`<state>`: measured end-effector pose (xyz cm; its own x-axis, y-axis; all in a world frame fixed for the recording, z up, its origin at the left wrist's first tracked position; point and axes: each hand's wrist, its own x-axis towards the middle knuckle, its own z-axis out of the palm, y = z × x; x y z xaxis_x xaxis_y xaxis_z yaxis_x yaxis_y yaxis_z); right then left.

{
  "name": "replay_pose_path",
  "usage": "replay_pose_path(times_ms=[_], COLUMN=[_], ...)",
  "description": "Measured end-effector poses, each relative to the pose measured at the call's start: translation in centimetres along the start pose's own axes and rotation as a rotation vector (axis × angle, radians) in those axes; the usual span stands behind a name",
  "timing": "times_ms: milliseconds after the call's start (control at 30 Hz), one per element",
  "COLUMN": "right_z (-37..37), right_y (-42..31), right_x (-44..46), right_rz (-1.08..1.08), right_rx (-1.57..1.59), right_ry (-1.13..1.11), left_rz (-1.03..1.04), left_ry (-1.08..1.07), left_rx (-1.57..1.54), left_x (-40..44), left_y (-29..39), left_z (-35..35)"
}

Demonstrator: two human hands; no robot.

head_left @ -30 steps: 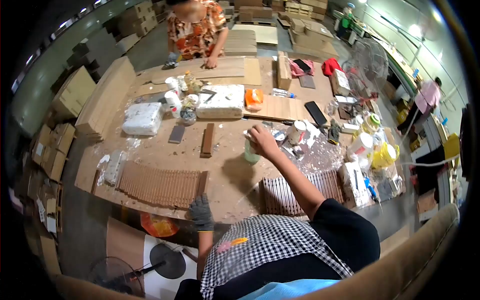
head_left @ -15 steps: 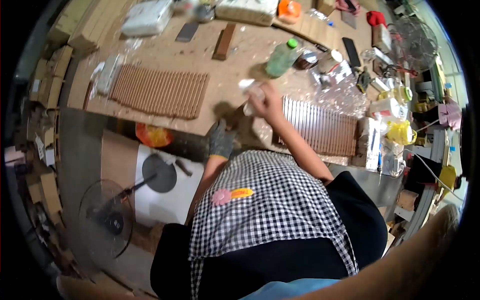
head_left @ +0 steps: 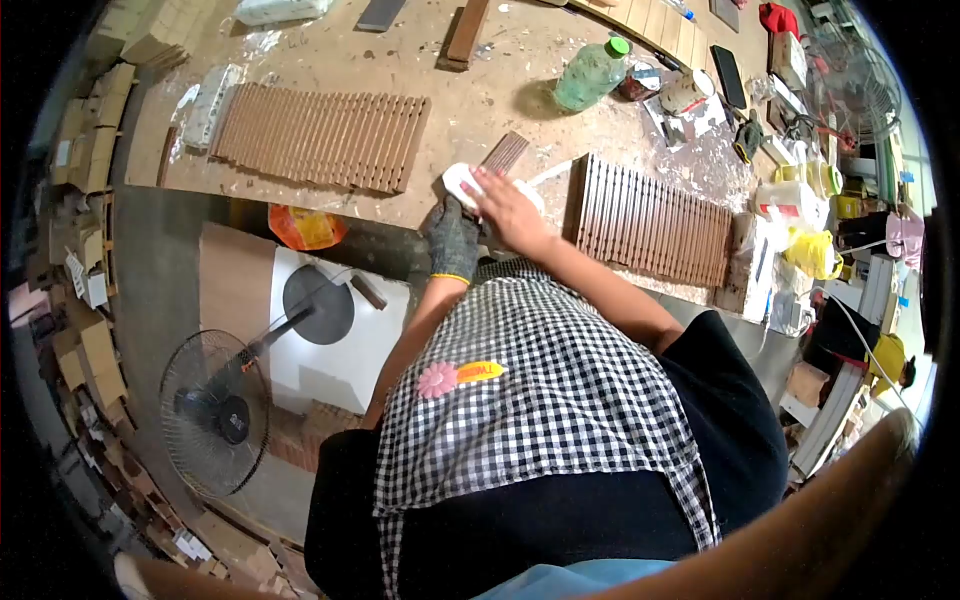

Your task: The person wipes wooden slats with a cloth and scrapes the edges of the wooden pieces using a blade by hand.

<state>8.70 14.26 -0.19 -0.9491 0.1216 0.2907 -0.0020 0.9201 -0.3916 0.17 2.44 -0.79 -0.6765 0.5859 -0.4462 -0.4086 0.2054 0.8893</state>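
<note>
A worker in a checked apron [head_left: 520, 390] bends over a paint-flecked counter [head_left: 300, 60], both hands together at its near edge. The bare right hand [head_left: 512, 212] lies palm down over a white cloth [head_left: 460, 184], fingers extended rather than clenched, pressing it against a brown wooden strip [head_left: 506, 152]. The strip sits on the counter between two rows of slats, its uncovered end pointing toward one o'clock. The left hand [head_left: 452, 238], in a dark gray glove with a yellow cuff, meets the cloth at the strip's near end; its fingertips are hidden, and whether it grips the wood cannot be told.

Clock bearings are taken from the hands. The left row of brown slats [head_left: 320, 135] lies at ten o'clock, with a long white block [head_left: 212, 108] just beyond its far left side; the right row of slats [head_left: 652, 222] lies at three. A brown wooden bar [head_left: 468, 35] rests at twelve and a dark slab [head_left: 380, 14] at eleven. A green-capped bottle [head_left: 590, 76] stands upright near one o'clock, while a white tub [head_left: 688, 92] and a black phone [head_left: 728, 77] occupy two. Below the counter, an orange bag [head_left: 306, 227] appears at nine o'clock and a black fan [head_left: 215, 412] at eight.
</note>
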Motion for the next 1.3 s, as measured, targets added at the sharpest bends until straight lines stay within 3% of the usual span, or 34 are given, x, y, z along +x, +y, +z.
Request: replay_pose_path(times_ms=[33, 67, 133, 167, 267, 367, 433, 467, 500, 533, 567, 600, 667, 700, 767, 833, 900, 967, 1033, 1067, 1100, 1133, 1167, 1200, 1233, 1267, 1300], right_z=[0.0, -0.6, -1.9, -2.0, -3.1, 2.1, 3.5, 1.9, 0.8, 0.3, -0.8, -2.2, -5.0, -4.9, -3.6, -3.8, -9.0, -9.9, -10.9, -10.2, -9.7, -9.4, -7.4, -5.1, -6.5, -2.3, -1.4], right_y=[2.0, 3.3, 7.4, 10.1, 10.4, 6.5, 1.3, -1.1, -2.8, -2.8, -2.5, -2.2, -2.6, -1.7, 0.1, 2.7, 1.8, 3.3, 3.7, 4.3, 4.9, 4.3, 4.2, 3.5, -0.2, -0.1, -0.5], right_x=[0.1, 0.7, 2.6, 3.6, 5.4, 3.8, 2.6, 2.5, 2.5, 2.3, 2.6, 2.7, 2.4, 1.7, -0.3, -1.3, 0.6, 0.8, 1.5, 1.5, 1.6, 2.3, 2.5, 2.4, 3.4, 1.8, 1.7], right_rz=[0.026, 0.194, 0.450, 0.541, 0.445, 0.236, 0.080, 0.009, -0.076, -0.063, -0.055, -0.002, 0.186, 0.331, 0.694, 1.057, 1.107, 1.042, 1.051, 1.092, 1.119, 0.889, 0.897, 0.851, 0.847, 0.405, -0.025], right_rx=[0.004, -0.019, -0.079, -0.118, 0.066, 0.007, -0.136, 0.017, -0.078, 0.158, 0.386, 0.500, 0.724, 0.751, 1.108, 1.714, 2.022, 2.146, 1.956, 1.790, 1.615, 1.283, 1.182, 0.853, 0.702, 0.557, 0.180], right_ry=[0.107, 0.096, -0.041, -0.166, 0.112, 0.164, 0.116, 0.052, 0.000, -0.052, -0.096, -0.155, -0.208, -0.267, -0.099, 0.162, 0.297, 0.525, 0.500, 0.515, 0.534, 0.532, 0.565, 0.433, 0.158, 0.169, 0.018], left_rz=[0.195, 0.231, -0.033, -0.162, -0.103, -0.062, -0.184, -0.205, -0.232, -0.267, -0.126, -0.073, -0.412, -0.423, -0.520, -0.427, -0.270, -0.063, 0.029, 0.030, 0.045, 0.058, 0.067, 0.063, 0.035, 0.010, -0.012], left_ry=[0.028, 0.035, 0.019, 0.094, 0.056, -0.285, -0.221, -0.196, -0.171, -0.224, -0.217, -0.567, -0.181, -0.172, -0.144, -0.109, -0.033, -0.013, 0.060, 0.061, 0.047, 0.033, 0.023, 0.078, 0.053, 0.029, 0.006], left_rx=[0.721, 0.558, -0.616, -0.756, -0.760, -0.995, -1.019, -1.060, -1.097, -1.272, -1.056, -1.087, -0.987, -1.022, -0.855, -0.755, -0.759, -0.477, -0.084, 0.242, 0.062, -0.118, -0.294, -0.232, -0.394, -0.556, -0.720], left_x=[-1.3, -2.2, -0.1, -0.4, 0.9, 2.2, 3.0, 3.8, 4.4, 5.0, 4.9, 5.6, 0.8, 1.9, 2.9, 2.3, 2.4, 2.0, -0.5, -2.8, -1.8, -0.4, 0.5, -0.1, 0.3, 1.3, 2.0], left_y=[3.1, 3.4, -0.1, 1.3, 0.7, -0.9, -1.7, -2.2, -3.1, -5.1, -5.6, -5.6, 0.9, 0.5, -0.9, 0.6, 0.5, 0.4, 2.5, 6.7, 4.8, 1.4, -0.4, 0.6, -0.1, -1.4, -2.1], left_z=[0.8, 1.0, 0.3, 0.6, -0.9, -2.5, -2.9, -2.9, -3.0, -3.9, -4.2, -5.4, -3.4, -3.0, -3.0, -2.1, -1.8, -2.6, -2.2, -1.5, -1.8, -2.3, -2.6, -2.0, -1.7, -1.6, -1.4])
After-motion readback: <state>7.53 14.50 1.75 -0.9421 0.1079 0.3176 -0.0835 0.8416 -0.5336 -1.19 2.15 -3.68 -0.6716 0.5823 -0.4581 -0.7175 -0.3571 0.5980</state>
